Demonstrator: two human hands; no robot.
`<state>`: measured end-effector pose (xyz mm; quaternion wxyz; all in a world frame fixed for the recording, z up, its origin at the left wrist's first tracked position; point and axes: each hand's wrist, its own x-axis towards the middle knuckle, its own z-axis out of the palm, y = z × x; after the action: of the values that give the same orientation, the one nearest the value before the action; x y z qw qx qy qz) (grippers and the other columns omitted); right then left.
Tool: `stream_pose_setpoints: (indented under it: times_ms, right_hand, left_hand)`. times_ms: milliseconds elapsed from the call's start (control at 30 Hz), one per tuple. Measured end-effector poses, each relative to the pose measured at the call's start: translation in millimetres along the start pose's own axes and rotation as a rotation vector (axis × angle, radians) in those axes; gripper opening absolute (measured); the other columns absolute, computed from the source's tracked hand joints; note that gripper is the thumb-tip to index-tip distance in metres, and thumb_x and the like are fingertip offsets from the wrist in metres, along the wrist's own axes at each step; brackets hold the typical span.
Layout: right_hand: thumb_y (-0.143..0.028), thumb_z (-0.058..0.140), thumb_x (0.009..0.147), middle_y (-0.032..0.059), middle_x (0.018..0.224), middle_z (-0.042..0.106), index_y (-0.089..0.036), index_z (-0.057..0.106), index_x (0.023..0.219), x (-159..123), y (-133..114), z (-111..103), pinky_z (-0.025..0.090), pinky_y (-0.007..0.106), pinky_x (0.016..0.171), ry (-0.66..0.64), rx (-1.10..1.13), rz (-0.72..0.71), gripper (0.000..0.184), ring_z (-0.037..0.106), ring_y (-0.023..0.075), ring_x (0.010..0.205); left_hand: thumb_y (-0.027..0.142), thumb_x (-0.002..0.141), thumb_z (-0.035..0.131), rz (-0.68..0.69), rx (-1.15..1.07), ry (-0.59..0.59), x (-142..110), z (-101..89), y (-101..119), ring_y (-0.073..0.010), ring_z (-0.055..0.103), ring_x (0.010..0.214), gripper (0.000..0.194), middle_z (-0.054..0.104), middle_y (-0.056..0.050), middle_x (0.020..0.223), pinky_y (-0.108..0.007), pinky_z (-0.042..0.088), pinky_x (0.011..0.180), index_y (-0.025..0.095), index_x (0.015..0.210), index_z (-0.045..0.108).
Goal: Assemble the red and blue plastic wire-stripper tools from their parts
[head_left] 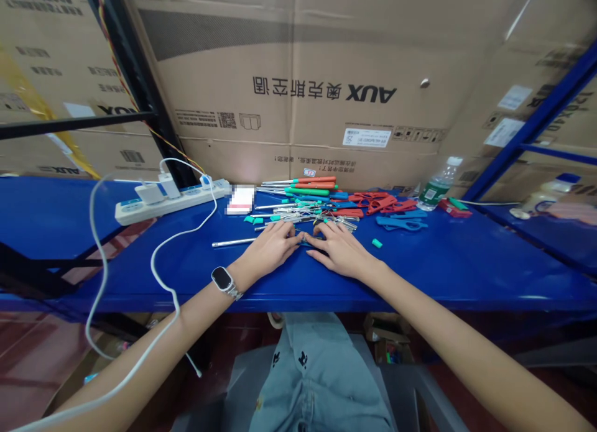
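My left hand [270,250] and my right hand [339,250] rest side by side on the blue shelf top [448,264], fingertips meeting over a small thin part that I cannot make out. The fingers of both are curled in a pinch. A smartwatch [222,279] sits on my left wrist. A long metal rod [233,242] lies just left of my left hand. Beyond the fingers lies a pile of metal shafts with green and clear handles [298,212]. A small green cap [377,243] lies right of my right hand.
Red plastic parts [380,202] and blue ones [401,220] lie at the back right, beside a lying water bottle [436,184]. A white power strip [170,201] with chargers and a trailing white cable [161,270] sits at left. Cardboard boxes [298,78] wall the back.
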<state>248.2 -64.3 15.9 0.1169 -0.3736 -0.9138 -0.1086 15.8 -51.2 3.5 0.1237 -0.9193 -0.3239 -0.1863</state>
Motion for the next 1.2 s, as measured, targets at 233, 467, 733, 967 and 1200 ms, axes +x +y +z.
stream_pose_setpoints:
  times_ms: [233,467,733,967,1200]
  right_hand:
    - [-0.032,0.050,0.104,0.0143,0.118,0.064,-0.023,0.068,0.136,-9.5,19.3,-1.2,0.044,0.045,0.091,0.019,0.015,0.024,0.037,0.055,0.0297,0.109]
    - [-0.046,0.054,0.102,0.0141,0.117,0.065,-0.025,0.075,0.127,-16.0,22.7,2.7,0.047,0.045,0.087,0.084,0.111,0.116,0.039,0.059,0.0297,0.106]
    - [-0.046,0.057,0.101,0.0143,0.119,0.065,-0.020,0.075,0.124,-4.6,15.1,4.2,0.046,0.049,0.094,0.175,0.082,0.136,0.039,0.059,0.0299,0.106]
    - [-0.042,0.062,0.098,0.0106,0.117,0.065,-0.023,0.073,0.118,33.5,-10.9,7.6,0.043,0.048,0.100,0.139,0.233,0.106,0.029,0.058,0.0289,0.110]
    - [-0.031,0.067,0.095,0.0095,0.113,0.065,-0.021,0.071,0.117,58.2,-22.7,23.6,0.043,0.045,0.100,0.033,0.414,0.166,0.025,0.056,0.0277,0.116]
  left_hand:
    - [0.039,0.096,0.066,-0.142,-0.197,0.076,-5.3,-5.4,-14.7,-0.0304,0.057,0.114,0.042,0.061,-0.012,0.123,-0.048,0.049,0.098,0.019,0.133,0.062]
    - [0.037,0.089,0.072,-0.289,-0.494,0.026,-29.4,-7.4,-46.5,-0.0267,0.063,0.113,0.030,0.065,-0.009,0.119,-0.046,0.051,0.103,0.022,0.115,0.071]
    - [0.035,0.098,0.062,-0.260,-0.491,-0.007,-23.8,-1.9,-48.1,-0.0246,0.066,0.109,0.029,0.070,-0.010,0.118,-0.044,0.053,0.101,0.022,0.122,0.071]
    - [0.027,0.099,0.060,-0.205,-0.464,-0.001,-20.6,-4.1,-45.8,-0.0220,0.071,0.098,0.021,0.074,-0.009,0.111,-0.040,0.057,0.093,0.020,0.113,0.074]
    - [0.020,0.096,0.061,-0.190,-0.440,-0.005,-22.1,-6.0,-47.5,-0.0227,0.073,0.099,0.020,0.078,-0.008,0.107,-0.038,0.058,0.091,0.020,0.110,0.075]
